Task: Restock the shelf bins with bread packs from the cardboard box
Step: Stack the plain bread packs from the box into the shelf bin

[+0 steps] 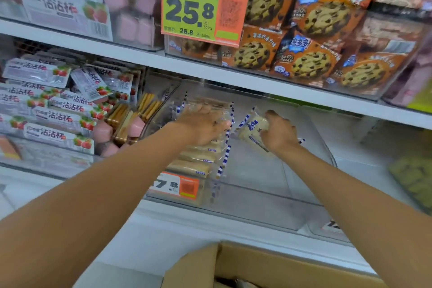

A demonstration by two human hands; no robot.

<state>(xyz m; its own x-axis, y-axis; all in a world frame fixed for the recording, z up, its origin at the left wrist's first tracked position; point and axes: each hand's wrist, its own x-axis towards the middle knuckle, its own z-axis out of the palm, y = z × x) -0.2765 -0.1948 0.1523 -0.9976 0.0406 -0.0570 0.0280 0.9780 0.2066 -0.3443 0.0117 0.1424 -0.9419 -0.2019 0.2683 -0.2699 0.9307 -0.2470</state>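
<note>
Mid-placement: the right hand grips a bread pack inside the clear bin while the left hand lies flat on the stacked packs; next, likely, set it beside them, then reach into the cardboard box

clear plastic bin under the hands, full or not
Part empty. Blue-striped bread packs fill only the left side of the clear plastic bin; its right side is bare, where the right hand holds another pack.
</note>
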